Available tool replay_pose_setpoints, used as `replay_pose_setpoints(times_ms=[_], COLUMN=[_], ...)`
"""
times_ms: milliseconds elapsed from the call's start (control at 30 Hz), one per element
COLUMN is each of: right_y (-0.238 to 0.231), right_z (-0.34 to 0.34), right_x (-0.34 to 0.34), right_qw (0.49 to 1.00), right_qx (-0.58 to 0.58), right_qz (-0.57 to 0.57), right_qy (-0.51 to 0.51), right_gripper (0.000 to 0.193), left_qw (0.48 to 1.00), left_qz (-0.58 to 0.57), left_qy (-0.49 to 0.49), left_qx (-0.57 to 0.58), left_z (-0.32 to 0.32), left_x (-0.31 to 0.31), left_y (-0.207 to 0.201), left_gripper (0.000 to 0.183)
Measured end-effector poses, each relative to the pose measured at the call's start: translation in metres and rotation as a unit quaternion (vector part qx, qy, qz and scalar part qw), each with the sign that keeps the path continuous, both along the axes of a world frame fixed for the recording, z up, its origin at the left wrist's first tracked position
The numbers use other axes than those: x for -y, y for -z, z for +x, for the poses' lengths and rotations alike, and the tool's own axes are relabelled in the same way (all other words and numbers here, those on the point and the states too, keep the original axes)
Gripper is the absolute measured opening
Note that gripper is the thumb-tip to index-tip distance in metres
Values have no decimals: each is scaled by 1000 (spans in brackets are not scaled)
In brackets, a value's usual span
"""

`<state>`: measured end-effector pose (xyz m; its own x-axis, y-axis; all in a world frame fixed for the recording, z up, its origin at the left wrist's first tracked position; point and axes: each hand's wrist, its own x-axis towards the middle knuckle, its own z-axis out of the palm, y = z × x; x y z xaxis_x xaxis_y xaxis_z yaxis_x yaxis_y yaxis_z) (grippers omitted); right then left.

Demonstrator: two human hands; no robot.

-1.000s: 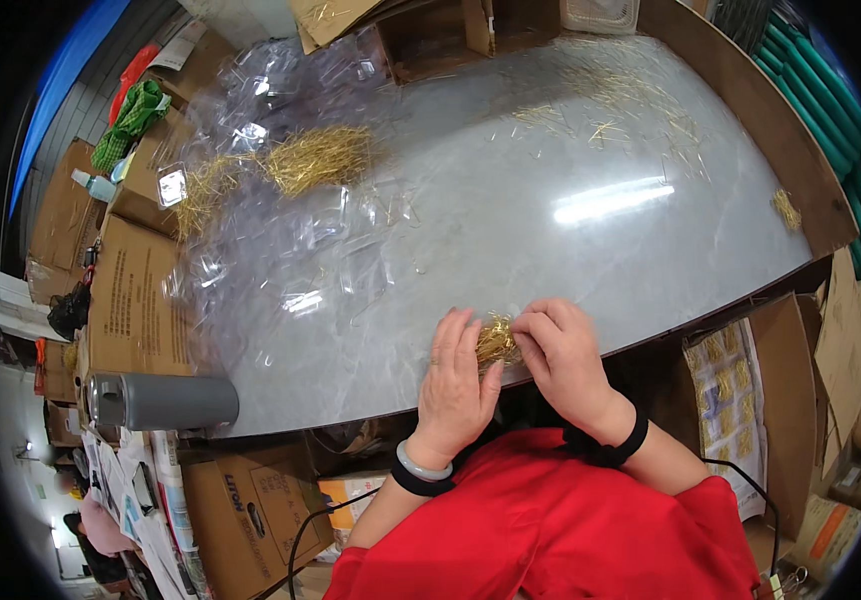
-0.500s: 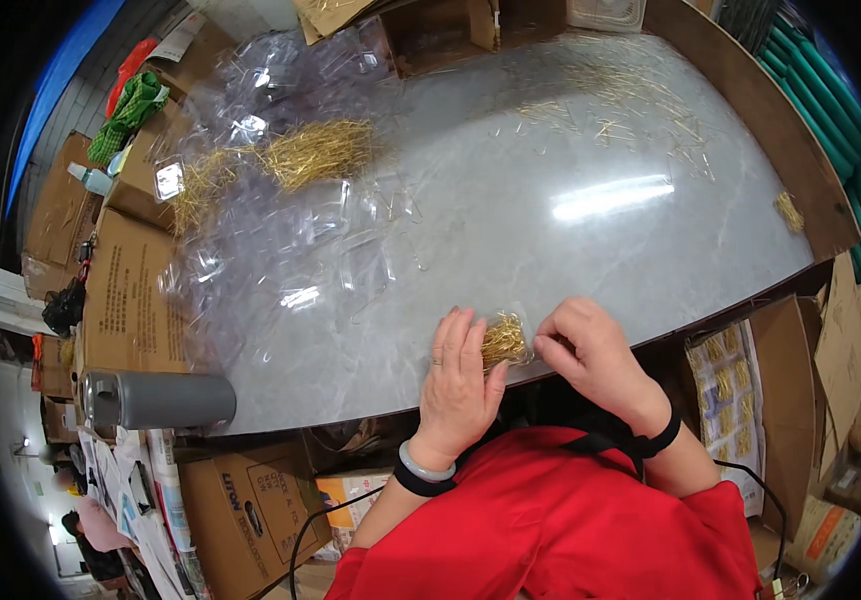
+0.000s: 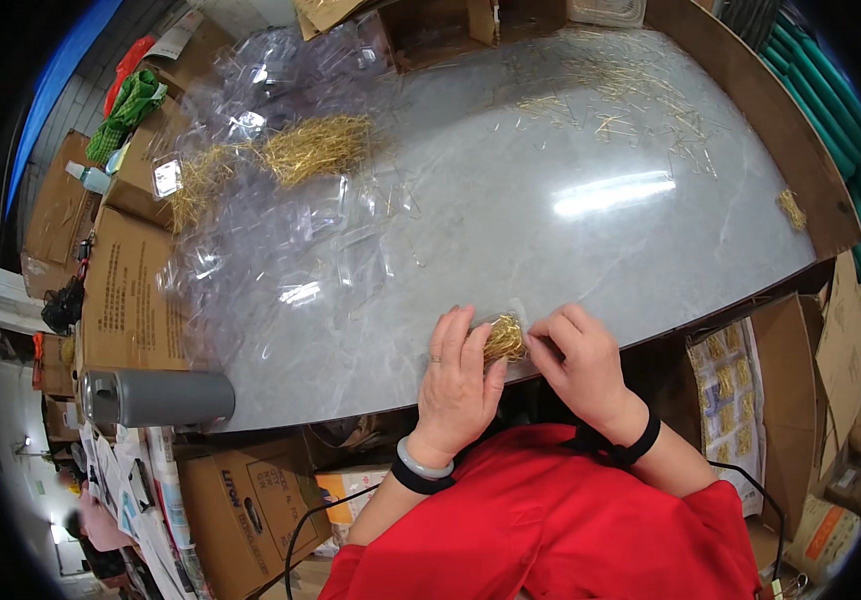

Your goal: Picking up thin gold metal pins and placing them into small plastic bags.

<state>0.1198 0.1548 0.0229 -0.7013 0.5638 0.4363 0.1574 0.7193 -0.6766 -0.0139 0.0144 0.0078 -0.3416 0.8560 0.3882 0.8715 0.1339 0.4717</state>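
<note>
A small clear plastic box (image 3: 516, 312) packed with thin gold-coloured wire pins (image 3: 503, 338) rests by the near edge of the table. My left hand (image 3: 456, 378) bears on its left side, with long fingers along it and the thumb at the near corner, steadying it. At the box's right edge, my right hand (image 3: 582, 362) is curled with thumb and forefinger pinched together. What lies between those fingertips, if anything, is too small to make out.
Many clear plastic boxes (image 3: 300, 240) spread over the table's left, with a gold pin heap (image 3: 320, 150) on them. Loose pins (image 3: 640, 95) scatter at the far right, and a small pin bundle (image 3: 791, 210) lies by the wooden rim (image 3: 750, 90). A grey bottle (image 3: 175, 397) lies at the near left.
My right hand has shifted slightly left and lower, its fingertips closer to the box's edge. My left hand stays at the box with hardly any movement.
</note>
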Motion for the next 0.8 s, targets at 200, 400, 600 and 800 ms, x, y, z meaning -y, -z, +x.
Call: replay_pose_setpoints(times_ms=[200, 400, 600, 800], right_y=[-3, 4, -3, 0], right_z=[5, 18, 6, 0], right_x=[3, 19, 7, 12], right_qw=[1000, 992, 993, 994], right_qx=[1, 49, 54, -6], right_qz=[9, 113, 89, 60], right_qy=[-30, -33, -56, -87], right_gripper=[15, 45, 58, 61], left_qw=[1000, 999, 999, 999], left_qz=[-9, -1, -1, 4], left_qy=[-9, -16, -25, -27], left_qx=[-16, -30, -32, -43], left_z=[1, 2, 2, 2], left_x=[2, -1, 1, 0], left_y=[2, 6, 7, 7], left_gripper=[47, 52, 53, 55])
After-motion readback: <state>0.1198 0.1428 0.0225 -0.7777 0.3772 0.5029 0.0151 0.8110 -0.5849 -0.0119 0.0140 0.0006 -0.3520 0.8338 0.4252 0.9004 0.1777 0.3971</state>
